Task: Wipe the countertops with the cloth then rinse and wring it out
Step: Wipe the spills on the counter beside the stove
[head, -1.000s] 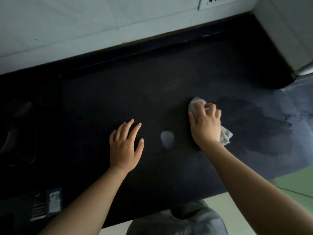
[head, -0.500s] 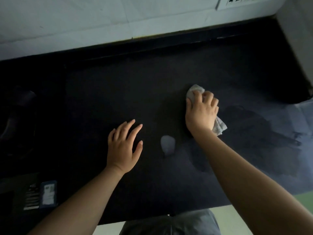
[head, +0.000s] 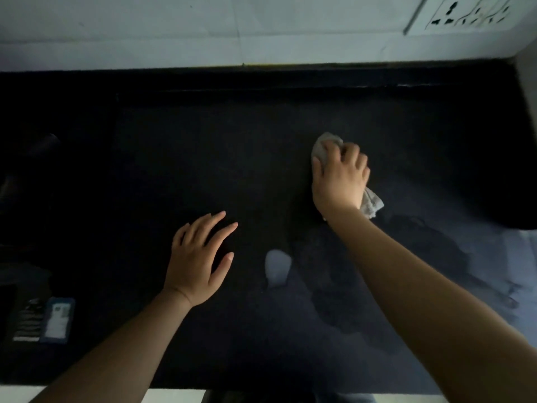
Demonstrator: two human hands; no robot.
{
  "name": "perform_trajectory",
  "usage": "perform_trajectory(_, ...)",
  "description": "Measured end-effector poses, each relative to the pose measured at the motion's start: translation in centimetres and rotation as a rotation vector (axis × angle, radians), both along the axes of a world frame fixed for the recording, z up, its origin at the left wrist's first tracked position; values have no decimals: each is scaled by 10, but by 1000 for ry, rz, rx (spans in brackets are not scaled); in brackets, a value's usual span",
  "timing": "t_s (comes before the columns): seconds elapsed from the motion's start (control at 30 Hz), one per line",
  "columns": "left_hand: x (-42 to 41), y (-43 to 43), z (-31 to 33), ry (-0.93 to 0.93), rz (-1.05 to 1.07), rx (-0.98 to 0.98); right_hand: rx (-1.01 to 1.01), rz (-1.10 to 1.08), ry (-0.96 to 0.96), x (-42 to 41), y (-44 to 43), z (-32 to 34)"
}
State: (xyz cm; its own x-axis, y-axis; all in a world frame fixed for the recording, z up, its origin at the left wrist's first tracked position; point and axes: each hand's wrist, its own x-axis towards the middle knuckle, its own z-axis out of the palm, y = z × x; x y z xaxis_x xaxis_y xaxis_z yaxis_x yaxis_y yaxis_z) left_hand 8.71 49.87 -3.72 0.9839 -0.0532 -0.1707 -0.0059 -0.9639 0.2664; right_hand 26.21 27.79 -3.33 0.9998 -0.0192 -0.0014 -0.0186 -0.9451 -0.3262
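Mid-wipe on a dark countertop (head: 232, 158), with the rinse and wring not yet begun, judging by the setting: no sink or tap in view.

Right hand (head: 340, 178) curled down over a bunched pale cloth (head: 370, 203), fingers folded around the wad and palm pressing it flat to the surface. Cloth gathered rather than spread, probably to put more pressure on one patch; a crumpled tail sticking out behind the heel of the hand, another fold showing ahead of the fingertips.

Left hand (head: 200, 257) empty, fingers spread wide and flat on the counter, well apart from the cloth and nearer the body. Likely planted there as a brace while leaning forward to reach the far strip.

Behind and to the outside of the right hand, darker irregular wet streaks (head: 436, 257), probably dampness from the cloth. Between the two wrists, a small pale patch (head: 277, 267), reflection or spill, cannot tell which.

Far to the outside of the left forearm, near the counter's front edge, two small flat items (head: 43, 319), one striped, one with a pale label; print too small and dim to read. Above and beyond the right hand, a white wall socket panel (head: 465, 16) with pin holes, no legible marking or brand.
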Motion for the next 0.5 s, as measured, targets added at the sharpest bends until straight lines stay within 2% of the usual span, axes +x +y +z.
perform_trajectory(0.13,0,-1,0,-5,15,-4,6,395,-33,-34,33,0)
perform_trajectory(0.2,-1,-2,1,-14,16,-2,14,612,-43,-76,20,1)
perform_trajectory(0.27,-1,-1,0,-25,14,-9,21,696,-53,-98,-9,-1)
perform_trajectory(0.37,-2,-1,-1,-24,16,-4,3,530,-79,-69,-38,-5)
perform_trajectory(0.5,-1,-1,-2,-23,10,15,21,246,-28,0,1,-1)
